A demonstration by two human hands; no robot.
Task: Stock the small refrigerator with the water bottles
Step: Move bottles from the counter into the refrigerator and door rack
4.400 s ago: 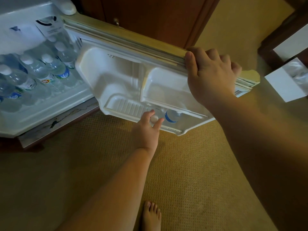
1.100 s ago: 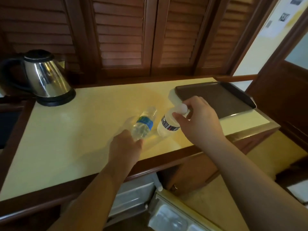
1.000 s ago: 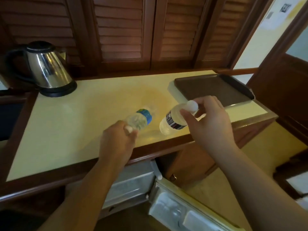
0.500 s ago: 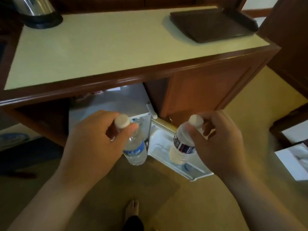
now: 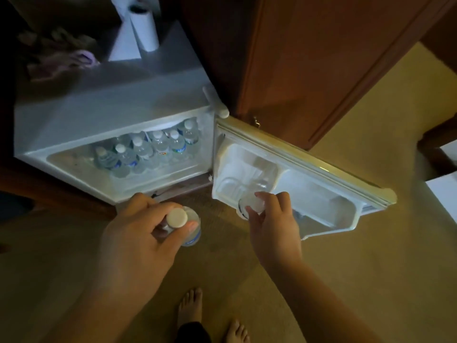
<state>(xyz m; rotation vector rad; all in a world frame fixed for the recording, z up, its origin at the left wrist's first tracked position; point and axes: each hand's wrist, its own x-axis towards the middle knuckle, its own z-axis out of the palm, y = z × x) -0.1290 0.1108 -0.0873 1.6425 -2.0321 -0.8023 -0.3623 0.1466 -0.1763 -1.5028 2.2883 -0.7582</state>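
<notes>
Mid-frame, the fridge shelf already holds about 7 bottles. The left hand and right hand each pinch 1 bottle by its cap, the right one over the door rack; both are left to place.

Single head-worn wide-angle view, looking steeply down from above the small refrigerator, facing its open front and swung-out door, close to both hands below the refrigerator, carpet and bare feet nearest the camera.
</notes>
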